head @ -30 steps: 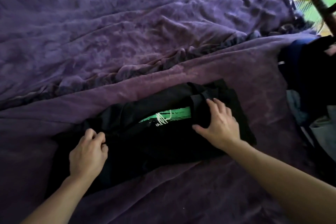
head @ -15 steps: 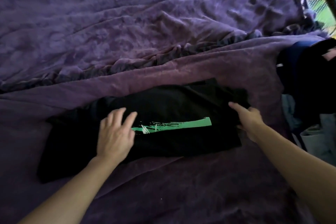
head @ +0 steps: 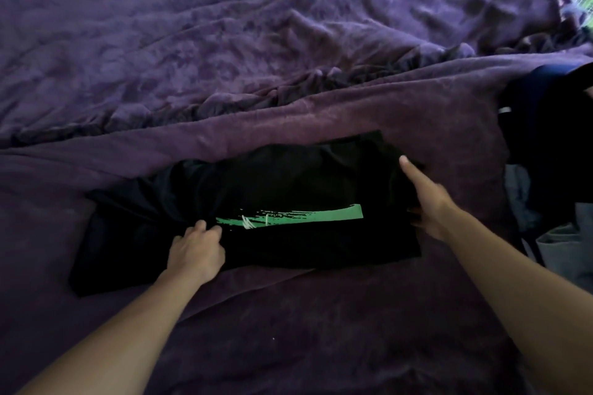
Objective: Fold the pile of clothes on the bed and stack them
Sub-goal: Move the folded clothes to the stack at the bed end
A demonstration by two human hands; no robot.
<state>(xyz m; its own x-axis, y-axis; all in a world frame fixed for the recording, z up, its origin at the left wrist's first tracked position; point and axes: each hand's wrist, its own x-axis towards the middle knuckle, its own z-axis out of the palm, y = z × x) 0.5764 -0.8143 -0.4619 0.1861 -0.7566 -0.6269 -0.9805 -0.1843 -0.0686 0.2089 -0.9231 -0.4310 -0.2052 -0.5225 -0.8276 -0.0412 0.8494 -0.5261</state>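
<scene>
A black T-shirt [head: 288, 189] with a green brush-stroke print [head: 298, 216] lies folded into a long band across the purple bed cover [head: 288, 314]. My left hand [head: 195, 250] rests on the shirt just left of the print, its fingers curled and pinching the fabric. My right hand [head: 426, 202] lies along the shirt's right edge, fingers stretched out and pointing away from me, thumb by the edge. The shirt's left end [head: 106, 253] spreads flat past my left hand.
A pile of dark navy and black clothes [head: 552, 138] sits at the right edge of the bed, with grey fabric [head: 561, 250] below it. A rumpled purple blanket [head: 256, 26] covers the far half of the bed.
My left hand went from flat and open on the shirt to curled on the fabric. My right hand let go of the right edge and stretched its fingers along it.
</scene>
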